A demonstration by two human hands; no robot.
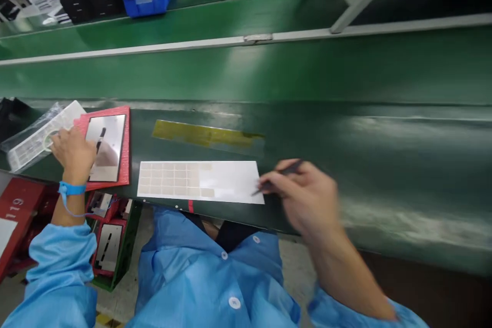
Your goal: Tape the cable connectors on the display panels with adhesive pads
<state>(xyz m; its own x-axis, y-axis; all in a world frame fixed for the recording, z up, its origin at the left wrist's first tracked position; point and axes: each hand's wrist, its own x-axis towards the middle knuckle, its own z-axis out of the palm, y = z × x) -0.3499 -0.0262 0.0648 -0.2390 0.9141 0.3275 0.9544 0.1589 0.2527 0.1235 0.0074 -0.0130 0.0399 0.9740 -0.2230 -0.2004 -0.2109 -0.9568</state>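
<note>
My right hand pinches dark tweezers, their tip over the right end of a white sticker sheet. Rows of pale beige rectangular stickers cover the sheet's left part. On the left, my left hand has its fingers closed at the edge of a pale green ring, which looks like a small roll of tape. Under the ring lies a white sheet in a clear plastic bag. Beside that hand, a silvery rectangular panel with a black strip rests on red foam.
A yellow-amber strip lies behind the sticker sheet. Below the bench edge stands a green crate with red foam and more panels, near a red box. At the back are a blue bin and a grey metal frame.
</note>
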